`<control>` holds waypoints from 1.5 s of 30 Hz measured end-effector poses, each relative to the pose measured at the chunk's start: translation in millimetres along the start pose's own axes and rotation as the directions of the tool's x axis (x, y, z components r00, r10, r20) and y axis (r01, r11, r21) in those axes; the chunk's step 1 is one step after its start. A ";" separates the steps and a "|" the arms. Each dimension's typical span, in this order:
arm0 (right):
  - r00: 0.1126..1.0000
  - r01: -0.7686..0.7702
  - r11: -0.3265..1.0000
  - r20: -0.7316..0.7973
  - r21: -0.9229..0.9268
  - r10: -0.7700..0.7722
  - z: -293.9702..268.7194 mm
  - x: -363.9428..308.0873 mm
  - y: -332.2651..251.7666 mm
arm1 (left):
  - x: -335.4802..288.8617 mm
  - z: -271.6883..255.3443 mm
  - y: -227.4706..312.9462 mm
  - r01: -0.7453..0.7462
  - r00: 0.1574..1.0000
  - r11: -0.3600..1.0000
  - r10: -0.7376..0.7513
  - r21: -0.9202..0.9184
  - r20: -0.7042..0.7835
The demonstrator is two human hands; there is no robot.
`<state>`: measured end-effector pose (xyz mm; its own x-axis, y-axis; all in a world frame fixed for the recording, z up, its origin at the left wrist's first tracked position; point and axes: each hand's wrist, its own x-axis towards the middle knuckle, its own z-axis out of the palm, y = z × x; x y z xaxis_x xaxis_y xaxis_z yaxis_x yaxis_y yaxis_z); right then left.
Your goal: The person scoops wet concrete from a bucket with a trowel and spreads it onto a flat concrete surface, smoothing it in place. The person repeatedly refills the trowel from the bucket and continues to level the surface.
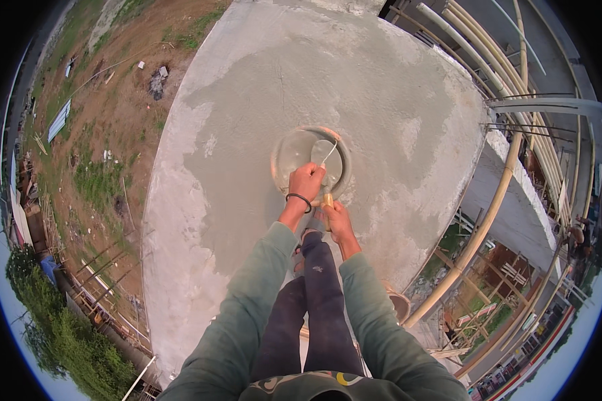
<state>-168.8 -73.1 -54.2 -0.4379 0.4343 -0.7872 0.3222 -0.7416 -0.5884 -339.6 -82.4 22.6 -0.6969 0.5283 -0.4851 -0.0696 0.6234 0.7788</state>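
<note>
A round basin (345, 175) with a worn orange-brown rim stands on the slab before my feet, with grey, wet-looking cement inside. My left hand (306, 182) is closed round a trowel (329, 153), its thin metal shank and grey blade over the basin. A dark band circles that wrist. Just to the right and nearer to me, my right hand (339, 219) grips a pale wooden handle (328, 200) at the basin's near rim. Its working end cannot be clearly made out. Both hands are close together.
The concrete slab (247, 134) is partly coated in darker wet grey. Its left edge drops to earth and grass (107, 167). Bamboo poles (475, 240) and pipes run along the right edge. Another container (398, 304) sits beside my right forearm.
</note>
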 end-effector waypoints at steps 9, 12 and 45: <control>0.998 0.056 0.933 0.031 -0.355 -0.048 46.0 53.0 -30.9 | 64.3 -29.1 -33.4 0.144 0.988 0.987 -0.147 -0.072 -0.047; 0.995 0.097 0.921 0.053 -0.377 -0.083 57.3 56.9 -39.4 | 74.7 -33.7 -36.5 0.185 0.981 0.980 -0.188 -0.073 -0.048; 0.972 0.031 0.944 -0.232 0.327 0.048 236.2 -5.8 80.7 | 57.9 -149.7 -100.8 -0.259 0.914 0.942 0.169 0.213 0.368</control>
<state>-338.4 -256.2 -53.5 -0.2154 0.5049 -0.8359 0.0161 -0.8540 -0.5200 -479.8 -201.0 -24.4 -0.3864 0.8003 -0.4585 0.2672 0.5729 0.7748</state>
